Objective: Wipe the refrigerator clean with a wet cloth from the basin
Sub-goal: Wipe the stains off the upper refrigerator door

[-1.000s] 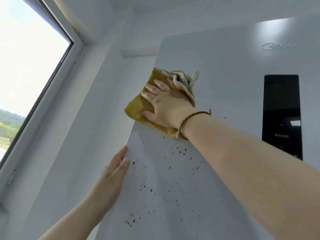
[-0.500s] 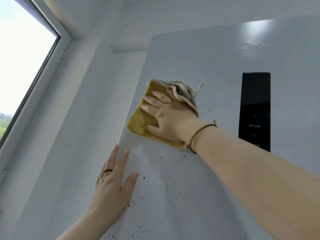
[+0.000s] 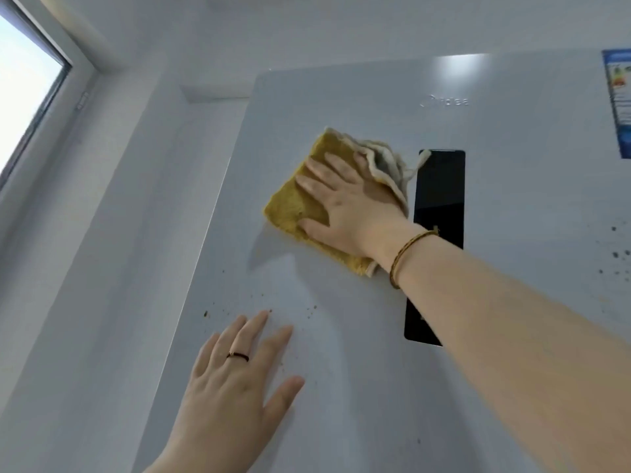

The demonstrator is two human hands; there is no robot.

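Both forearms are bare, without sleeves. The right wrist wears a thin brown-gold bracelet (image 3: 411, 253); the left hand (image 3: 232, 390) wears a dark ring (image 3: 238, 356).

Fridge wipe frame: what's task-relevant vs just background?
In the job: yellow cloth; right hand pressing it flat; refrigerator door; brown spatter; left hand braced flat on door.
Background: window; black control panel; blue sticker.
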